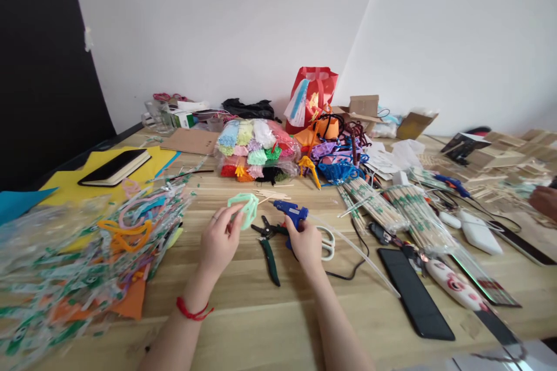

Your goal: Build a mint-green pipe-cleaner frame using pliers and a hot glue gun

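My left hand [221,236] pinches a pale green frame [248,208], bent into an angular, open shape, just above the table. In my right hand [306,243] is a blue hot glue gun [292,211], its nozzle turned left toward the green frame, a small gap between them. A long clear glue stick [357,255] trails from behind the gun. Between my hands lie pliers-like cutters [270,258] with dark green handles. White-handled scissors [326,243] are partly hidden behind my right hand.
Plastic wrappers [39,284] and coloured scraps cover the left side. A bag of pipe cleaners [256,151] stands behind my hands. To the right are packs of sticks [418,217], a black phone [413,293] and a cable. Another person's hand [543,203] shows at the far right.
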Available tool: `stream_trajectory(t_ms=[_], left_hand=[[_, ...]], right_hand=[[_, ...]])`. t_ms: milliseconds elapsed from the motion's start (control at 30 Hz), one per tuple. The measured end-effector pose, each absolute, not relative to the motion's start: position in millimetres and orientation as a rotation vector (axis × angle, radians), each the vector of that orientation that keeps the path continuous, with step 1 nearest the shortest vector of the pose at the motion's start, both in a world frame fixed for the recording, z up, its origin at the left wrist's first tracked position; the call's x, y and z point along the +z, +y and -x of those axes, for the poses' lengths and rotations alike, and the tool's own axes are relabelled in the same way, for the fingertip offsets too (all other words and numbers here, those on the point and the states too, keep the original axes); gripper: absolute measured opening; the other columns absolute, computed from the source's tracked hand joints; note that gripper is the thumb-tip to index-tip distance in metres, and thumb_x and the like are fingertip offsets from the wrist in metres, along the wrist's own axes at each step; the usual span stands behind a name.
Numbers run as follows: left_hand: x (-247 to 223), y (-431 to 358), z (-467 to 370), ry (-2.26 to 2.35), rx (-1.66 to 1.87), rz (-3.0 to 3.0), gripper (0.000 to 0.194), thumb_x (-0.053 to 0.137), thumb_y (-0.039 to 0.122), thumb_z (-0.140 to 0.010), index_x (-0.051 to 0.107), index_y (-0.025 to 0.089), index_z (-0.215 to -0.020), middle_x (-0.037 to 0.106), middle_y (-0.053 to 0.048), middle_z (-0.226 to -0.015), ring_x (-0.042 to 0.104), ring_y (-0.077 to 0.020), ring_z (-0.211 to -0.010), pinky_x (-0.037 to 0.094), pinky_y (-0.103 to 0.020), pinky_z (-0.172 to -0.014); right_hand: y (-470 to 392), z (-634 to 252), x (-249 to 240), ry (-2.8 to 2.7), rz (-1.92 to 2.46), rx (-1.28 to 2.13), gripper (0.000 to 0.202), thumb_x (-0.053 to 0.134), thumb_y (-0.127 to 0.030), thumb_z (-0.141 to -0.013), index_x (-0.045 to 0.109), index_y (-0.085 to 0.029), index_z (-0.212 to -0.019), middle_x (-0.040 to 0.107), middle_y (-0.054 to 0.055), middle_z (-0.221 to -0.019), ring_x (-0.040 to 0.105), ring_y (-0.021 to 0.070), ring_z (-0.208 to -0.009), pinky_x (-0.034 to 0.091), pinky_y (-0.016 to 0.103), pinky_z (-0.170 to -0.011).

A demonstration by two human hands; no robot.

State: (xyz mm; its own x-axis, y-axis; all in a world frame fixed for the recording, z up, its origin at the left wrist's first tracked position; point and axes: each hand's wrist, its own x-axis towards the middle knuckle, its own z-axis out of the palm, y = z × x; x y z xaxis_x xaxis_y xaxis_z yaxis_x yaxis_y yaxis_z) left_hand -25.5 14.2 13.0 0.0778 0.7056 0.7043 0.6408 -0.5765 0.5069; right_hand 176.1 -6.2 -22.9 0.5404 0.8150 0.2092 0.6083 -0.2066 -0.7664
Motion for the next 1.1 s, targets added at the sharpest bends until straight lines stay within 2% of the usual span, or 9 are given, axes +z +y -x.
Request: stream_trajectory(t_ms=[200, 333, 433, 500, 567, 667, 767, 933, 1100], left_hand=[[15.8, 4.3, 12.4, 1.239, 1.614, -2.108, 0.014, 0.05, 0.025, -0.088, 0.062, 0.02, -0.092, 0.067, -0.005, -0.087, 0.061, -0.0149, -0.077, 0.05, -0.026, -0.068], [11.9, 3.0, 8.2, 1.144, 1.58, -1.779, 0.015, 0.053, 0.029, -0.086, 0.063, 0.02, -0.093, 0.067, -0.004, -0.085, 0.063, -0.0128, -0.069, 0.052, -0.022, -0.059], [13.0, 0.9, 5.5, 1.089, 1.546, -1.592, 0.018, 0.055, 0.032, -0.085, 0.063, 0.018, -0.092, 0.068, -0.004, -0.079, 0.062, -0.0122, -0.063, 0.052, -0.021, -0.055], [14.6, -1.0, 3.1, 1.058, 1.526, -1.553, 0.019, 0.056, 0.033, -0.084, 0.063, 0.017, -0.091, 0.068, -0.004, -0.077, 0.063, -0.0124, -0.063, 0.053, -0.021, -0.056], [15.2, -2.5, 0.7, 1.02, 1.504, -1.553, 0.02, 0.057, 0.033, -0.084, 0.064, 0.017, -0.092, 0.069, -0.003, -0.078, 0.063, -0.0121, -0.062, 0.054, -0.021, -0.057], [14.2, -2.8, -1.5, 0.954, 1.483, -1.613, 0.02, 0.058, 0.033, -0.083, 0.066, 0.018, -0.094, 0.069, -0.005, -0.086, 0.064, -0.0129, -0.066, 0.055, -0.022, -0.059], [14.0, -1.6, -1.2, 0.913, 1.499, -1.775, 0.017, 0.06, 0.029, -0.082, 0.07, 0.021, -0.094, 0.069, -0.006, -0.094, 0.065, -0.0161, -0.08, 0.055, -0.024, -0.064], [17.1, -0.6, 1.7, 0.894, 1.553, -2.01, 0.018, 0.06, 0.023, -0.082, 0.07, 0.025, -0.097, 0.07, -0.004, -0.091, 0.065, -0.0161, -0.083, 0.053, -0.028, -0.073], [19.2, 1.0, 6.0, 1.018, 1.613, -2.131, 0.013, 0.062, 0.024, -0.08, 0.072, 0.025, -0.089, 0.07, -0.003, -0.087, 0.063, -0.0174, -0.084, 0.05, -0.031, -0.076]], right_hand=[[-5.8, -182.3, -29.4, -1.415, 1.911, 0.039, 0.043, 0.053, -0.053, -0.08, 0.045, -0.025, -0.049, 0.058, 0.009, -0.055, 0.058, 0.0266, -0.058, 0.036, 0.034, -0.056], [-9.8, -183.0, -18.4, -1.32, 1.749, 0.06, 0.038, 0.054, -0.049, -0.081, 0.053, -0.022, -0.055, 0.054, 0.004, -0.056, 0.051, 0.0197, -0.054, 0.038, 0.032, -0.056], [-16.7, -175.8, -3.9, -1.287, 1.43, 0.297, 0.029, 0.053, -0.043, -0.084, 0.066, -0.018, -0.076, 0.061, 0.005, -0.069, 0.054, 0.0172, -0.061, 0.043, 0.031, -0.059], [-21.7, -168.3, 4.1, -1.281, 1.197, 0.55, 0.028, 0.056, -0.04, -0.082, 0.068, -0.019, -0.097, 0.066, 0.007, -0.088, 0.059, 0.0174, -0.071, 0.048, 0.03, -0.063], [-25.3, -161.1, 8.7, -1.272, 1.068, 0.7, 0.031, 0.059, -0.037, -0.081, 0.067, -0.021, -0.106, 0.067, 0.006, -0.093, 0.059, 0.0164, -0.071, 0.049, 0.03, -0.062], [-26.4, -154.9, 9.5, -1.228, 0.998, 0.733, 0.025, 0.061, -0.032, -0.08, 0.07, -0.021, -0.101, 0.068, 0.008, -0.096, 0.062, 0.019, -0.081, 0.051, 0.031, -0.068], [-24.1, -154.9, 6.8, -1.177, 1.02, 0.706, 0.018, 0.062, -0.029, -0.08, 0.073, -0.022, -0.092, 0.069, 0.008, -0.093, 0.063, 0.0202, -0.085, 0.052, 0.031, -0.07], [-22.6, -157.2, 5.5, -1.222, 1.025, 0.645, 0.014, 0.065, -0.024, -0.078, 0.075, -0.024, -0.087, 0.071, 0.006, -0.088, 0.064, 0.0196, -0.084, 0.051, 0.032, -0.075], [-23.6, -156.7, 6.2, -1.225, 1.016, 0.65, 0.009, 0.069, -0.025, -0.074, 0.076, -0.024, -0.08, 0.072, 0.006, -0.082, 0.064, 0.0197, -0.08, 0.051, 0.032, -0.074]])
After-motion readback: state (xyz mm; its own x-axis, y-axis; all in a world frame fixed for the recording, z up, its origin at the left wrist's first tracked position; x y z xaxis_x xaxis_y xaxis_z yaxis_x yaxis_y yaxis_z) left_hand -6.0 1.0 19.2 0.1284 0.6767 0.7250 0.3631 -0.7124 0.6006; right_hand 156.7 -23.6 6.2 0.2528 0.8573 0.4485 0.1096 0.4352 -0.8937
